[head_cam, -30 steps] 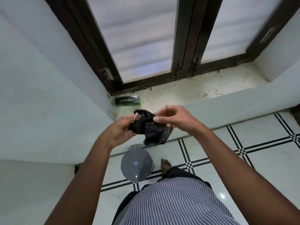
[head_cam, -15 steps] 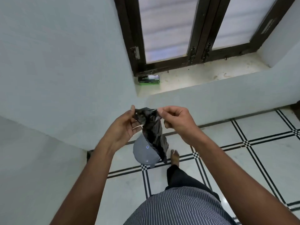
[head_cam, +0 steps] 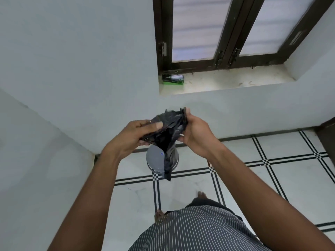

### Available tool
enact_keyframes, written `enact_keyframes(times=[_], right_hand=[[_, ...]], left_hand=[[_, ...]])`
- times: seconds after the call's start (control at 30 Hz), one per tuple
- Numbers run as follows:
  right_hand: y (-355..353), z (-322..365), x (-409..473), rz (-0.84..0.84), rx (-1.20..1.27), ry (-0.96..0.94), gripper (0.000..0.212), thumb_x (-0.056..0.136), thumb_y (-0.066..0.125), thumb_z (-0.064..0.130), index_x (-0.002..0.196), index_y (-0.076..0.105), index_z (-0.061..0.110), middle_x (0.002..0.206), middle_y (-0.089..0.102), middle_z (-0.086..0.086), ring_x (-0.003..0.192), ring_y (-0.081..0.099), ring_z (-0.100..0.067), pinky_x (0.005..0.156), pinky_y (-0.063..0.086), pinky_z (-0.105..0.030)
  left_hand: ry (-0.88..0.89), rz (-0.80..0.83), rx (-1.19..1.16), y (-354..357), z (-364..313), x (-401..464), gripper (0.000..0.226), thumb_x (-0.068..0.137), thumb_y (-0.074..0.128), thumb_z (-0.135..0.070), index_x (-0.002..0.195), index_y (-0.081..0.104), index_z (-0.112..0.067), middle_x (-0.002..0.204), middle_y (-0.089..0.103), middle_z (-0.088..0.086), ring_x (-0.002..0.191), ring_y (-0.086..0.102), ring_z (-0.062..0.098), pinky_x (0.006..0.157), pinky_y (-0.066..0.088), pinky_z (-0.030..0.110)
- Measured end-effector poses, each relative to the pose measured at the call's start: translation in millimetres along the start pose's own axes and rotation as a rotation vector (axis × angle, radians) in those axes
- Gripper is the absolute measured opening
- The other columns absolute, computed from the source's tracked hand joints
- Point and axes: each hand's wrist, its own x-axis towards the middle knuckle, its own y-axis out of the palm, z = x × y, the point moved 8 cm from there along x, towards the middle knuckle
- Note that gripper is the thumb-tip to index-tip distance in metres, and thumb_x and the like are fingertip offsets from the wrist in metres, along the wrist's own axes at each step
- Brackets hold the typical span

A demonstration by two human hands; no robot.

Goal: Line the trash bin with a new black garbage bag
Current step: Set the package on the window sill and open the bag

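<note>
A crumpled black garbage bag hangs between both hands in the middle of the view, its lower end dangling down. My left hand pinches its left edge with thumb and fingers. My right hand grips the right upper edge, and the bag's mouth is partly spread between them. Directly below, on the floor, stands a grey round trash bin with its lid closed; the hanging bag covers its right half.
A green and black box lies at the left end of the window sill. White walls form a corner left of the bin. The floor is white tile with black lines. Bare feet stand behind the bin.
The bag has been unfolded from a bundle into a hanging length and its mouth pulled wider. The view has shifted so the window lies farther right and the bin sits under the hands.
</note>
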Motion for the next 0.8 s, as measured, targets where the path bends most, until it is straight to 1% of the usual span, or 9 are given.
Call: enact_keyframes(times=[0.07,0.23,0.3,0.4,0.5,0.57,0.63,0.7,0.8], right_hand=[[-5,4,2,-0.046,-0.009,0.023,0.064,0.115,0.043,0.054,0.137,0.072,0.002,0.129,0.080,-0.015,0.125,0.075,-0.035,0.095,0.063,-0.044],[-19,10,5,0.021,-0.128,0.070,0.064,0.108,0.055,0.061,0.131,0.078,0.006,0.128,0.081,-0.012,0.125,0.074,-0.037,0.118,0.051,-0.055],[-24,15,3,0.057,-0.199,0.074,0.069,0.108,0.054,0.063,0.134,0.076,0.004,0.133,0.078,-0.016,0.127,0.073,-0.037,0.108,0.055,-0.051],[-30,28,4,0.079,-0.219,0.007,0.067,0.110,0.053,0.058,0.132,0.075,-0.001,0.131,0.077,-0.022,0.109,0.075,-0.032,0.083,0.059,-0.038],[-42,40,5,0.058,-0.242,-0.101,0.054,0.111,0.056,0.050,0.125,0.075,0.001,0.109,0.080,-0.013,0.094,0.071,-0.028,0.081,0.062,-0.037],[-49,49,5,0.045,-0.286,-0.170,0.043,0.111,0.060,0.044,0.115,0.074,0.004,0.099,0.077,-0.006,0.084,0.069,-0.024,0.084,0.065,-0.040],[-53,57,3,0.050,-0.281,-0.224,0.030,0.109,0.066,0.036,0.106,0.073,0.007,0.098,0.076,-0.008,0.080,0.071,-0.020,0.093,0.066,-0.046],[-53,61,1,0.066,-0.250,-0.248,0.025,0.106,0.071,0.030,0.105,0.073,0.006,0.101,0.075,-0.014,0.088,0.074,-0.023,0.095,0.066,-0.047],[-51,61,-1,0.102,-0.242,-0.250,0.026,0.097,0.078,0.031,0.104,0.077,0.006,0.105,0.080,-0.014,0.098,0.078,-0.024,0.093,0.067,-0.043]], left_hand=[[0.006,-0.031,0.021,-6,2,-3,0.039,0.085,0.083,-0.047,0.103,0.083,-0.012,0.102,0.079,0.011,0.092,0.072,0.019,0.085,0.053,0.034],[-0.010,-0.100,-0.193,-4,6,3,0.050,0.108,0.056,-0.039,0.132,0.069,0.004,0.132,0.073,0.021,0.116,0.071,0.029,0.102,0.059,0.042],[-0.023,-0.142,-0.207,8,3,10,0.046,0.109,0.054,-0.042,0.130,0.071,-0.004,0.128,0.076,0.018,0.118,0.072,0.032,0.103,0.057,0.045],[0.032,-0.349,-0.121,10,-12,21,0.035,0.111,0.054,-0.041,0.114,0.075,-0.014,0.111,0.081,0.007,0.105,0.076,0.025,0.083,0.060,0.032],[0.149,-0.734,0.178,-2,-26,20,0.031,0.111,0.049,-0.040,0.115,0.068,-0.016,0.110,0.071,-0.003,0.094,0.067,0.007,0.090,0.057,0.036],[0.267,-0.869,0.257,4,-40,10,0.029,0.111,0.048,-0.042,0.111,0.064,-0.017,0.099,0.064,-0.007,0.080,0.058,0.004,0.085,0.054,0.036],[0.310,-0.726,0.173,25,-49,12,0.040,0.110,0.052,-0.045,0.098,0.068,-0.012,0.080,0.063,-0.003,0.067,0.054,0.011,0.066,0.049,0.028],[0.208,-0.464,0.095,54,-47,21,0.051,0.108,0.055,-0.050,0.093,0.075,-0.005,0.078,0.072,0.005,0.064,0.063,0.018,0.060,0.054,0.030],[0.108,-0.253,0.109,83,-41,30,0.034,0.107,0.061,-0.037,0.103,0.078,-0.008,0.095,0.080,0.008,0.083,0.076,0.024,0.081,0.067,0.046]])
